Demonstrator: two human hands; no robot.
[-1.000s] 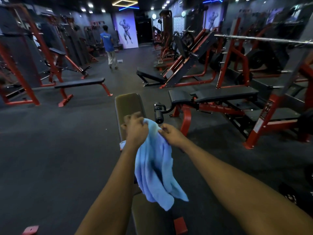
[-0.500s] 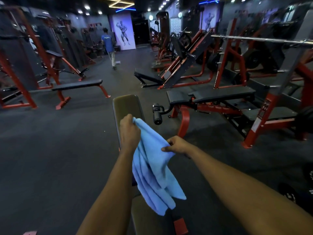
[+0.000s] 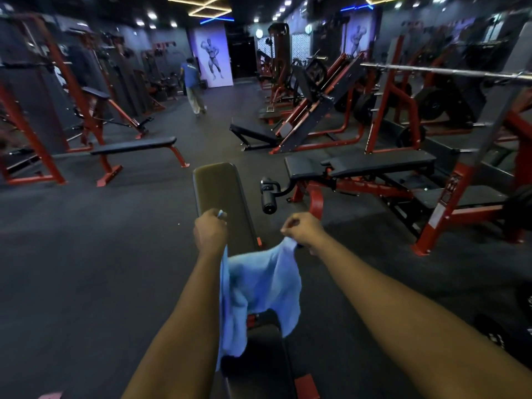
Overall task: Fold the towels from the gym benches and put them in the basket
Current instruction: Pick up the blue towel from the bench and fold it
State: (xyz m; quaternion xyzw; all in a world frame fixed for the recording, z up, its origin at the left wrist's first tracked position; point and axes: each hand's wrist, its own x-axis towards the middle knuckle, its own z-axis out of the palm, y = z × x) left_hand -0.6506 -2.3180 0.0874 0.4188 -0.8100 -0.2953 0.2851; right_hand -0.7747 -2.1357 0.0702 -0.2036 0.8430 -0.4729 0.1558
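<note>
The blue towel [image 3: 259, 286] hangs slack, its top corners pinched in the curled fingers of the left hand [image 3: 210, 234] and right hand [image 3: 302, 230], above the worktop [image 3: 221, 191]. Pull the corners level and taut before folding (no basket in sight).

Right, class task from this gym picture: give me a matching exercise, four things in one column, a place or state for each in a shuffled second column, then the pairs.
Things
1. towel
2. left hand
3. barbell
4. person in blue top

Places or states
A. on a rack, upper right
B. hanging between left hand and right hand
C. far off, beside the wall poster
D. gripping a towel corner above the bench pad

Pairs: 1-B, 2-D, 3-A, 4-C
</note>
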